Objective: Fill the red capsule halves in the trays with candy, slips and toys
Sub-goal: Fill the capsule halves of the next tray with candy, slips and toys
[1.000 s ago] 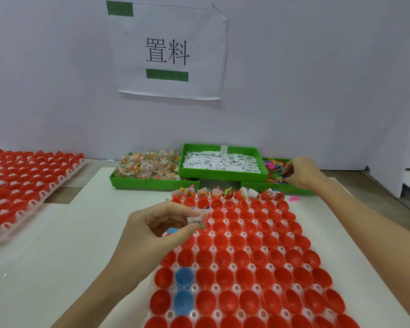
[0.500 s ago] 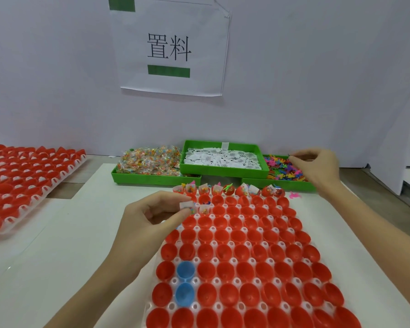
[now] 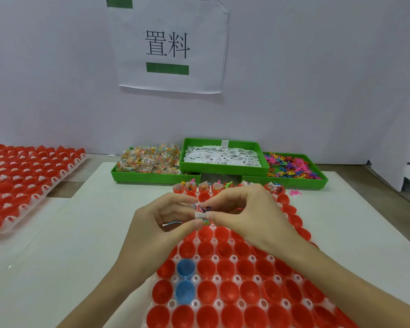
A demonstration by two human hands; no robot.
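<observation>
A clear tray [image 3: 214, 279] of open red capsule halves [image 3: 227, 268] lies in front of me; its far row holds slips, candy and toys. My left hand [image 3: 161, 223] and right hand [image 3: 244, 216] meet above the tray's second and third rows. The left fingers pinch a wrapped candy and a white slip [image 3: 200, 215]. The right fingertips pinch a small purple toy [image 3: 205, 208] right against them. Behind stand three green bins: candy [image 3: 149, 159], slips [image 3: 223, 156], coloured toys [image 3: 291, 166].
Two blue capsule halves [image 3: 185, 280] sit in the tray's left part. A second tray of red halves [image 3: 21, 181] lies at the far left. A pink toy [image 3: 295, 192] lies loose by the toy bin. A white wall with a paper sign [image 3: 168, 43] closes the back.
My right hand left the toy bin and came back left to meet my left hand over the tray, bringing a purple toy. The left hand stayed over the upper rows.
</observation>
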